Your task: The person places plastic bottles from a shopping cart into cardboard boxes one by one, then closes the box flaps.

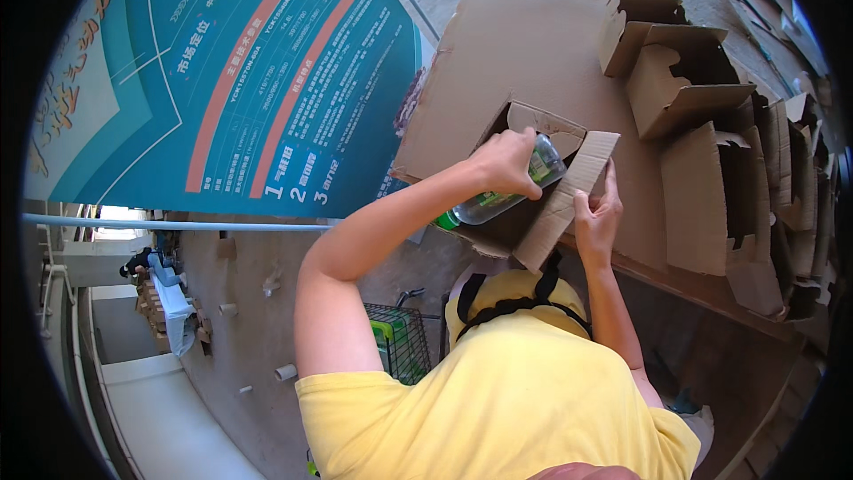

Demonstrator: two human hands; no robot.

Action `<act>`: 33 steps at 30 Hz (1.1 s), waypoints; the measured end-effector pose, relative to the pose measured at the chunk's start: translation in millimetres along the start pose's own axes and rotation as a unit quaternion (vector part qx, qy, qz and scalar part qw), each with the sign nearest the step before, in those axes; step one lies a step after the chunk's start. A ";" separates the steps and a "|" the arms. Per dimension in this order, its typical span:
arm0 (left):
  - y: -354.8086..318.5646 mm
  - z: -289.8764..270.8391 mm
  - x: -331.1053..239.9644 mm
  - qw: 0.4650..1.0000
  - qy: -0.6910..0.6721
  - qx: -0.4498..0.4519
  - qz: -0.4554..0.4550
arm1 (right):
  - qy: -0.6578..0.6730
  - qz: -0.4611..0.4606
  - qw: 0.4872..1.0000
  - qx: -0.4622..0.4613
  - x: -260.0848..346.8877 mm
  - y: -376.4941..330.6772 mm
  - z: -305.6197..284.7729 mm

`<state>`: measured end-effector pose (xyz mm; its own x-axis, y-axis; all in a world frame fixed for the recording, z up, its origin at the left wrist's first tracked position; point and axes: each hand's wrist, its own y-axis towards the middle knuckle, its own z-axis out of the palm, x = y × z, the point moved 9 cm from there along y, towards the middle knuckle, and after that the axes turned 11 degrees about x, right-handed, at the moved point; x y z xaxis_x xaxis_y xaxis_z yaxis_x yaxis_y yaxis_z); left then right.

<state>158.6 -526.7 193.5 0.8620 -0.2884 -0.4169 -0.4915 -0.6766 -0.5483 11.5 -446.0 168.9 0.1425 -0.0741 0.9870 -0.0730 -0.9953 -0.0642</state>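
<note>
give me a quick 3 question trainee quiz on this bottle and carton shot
1. True or false: the left hand grips a clear plastic bottle with a green cap.
2. What does the right hand touch? A) the wire basket B) a flap of the small open carton C) the blue banner
3. Fill in: the small carton lies on a large flat sheet of ____.

Key
1. True; the bottle lies tilted, partly inside the carton.
2. B; the fingers press the flap's edge. The wire basket sits lower down and the blue banner is off to the left, both untouched.
3. Cardboard; more folded cartons are stacked to its right.
</note>
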 end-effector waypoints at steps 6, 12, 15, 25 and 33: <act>69.8 50.7 64.4 0.985 0.119 0.113 -0.058 | 0.124 -0.007 0.992 0.022 8.3 -18.3 33.4; 129.7 61.5 70.9 0.965 0.190 0.178 -0.003 | 0.362 0.176 0.892 0.205 -14.8 -56.2 91.8; 121.5 56.4 48.3 0.961 0.189 0.201 0.003 | 0.258 0.199 0.848 0.417 12.7 -66.0 89.0; 150.3 94.2 40.3 0.966 0.206 0.077 0.137 | -0.427 -0.169 0.820 0.341 56.0 64.5 70.9; 160.9 84.2 60.2 0.961 0.176 0.030 0.209 | -0.535 -0.304 0.716 0.331 18.0 57.3 88.1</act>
<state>121.0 -595.8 19.1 0.5701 -0.7462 -0.3438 -0.8019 -0.4144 -0.4304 96.9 -509.9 170.0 0.6498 0.7310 0.2082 0.7559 -0.6504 -0.0756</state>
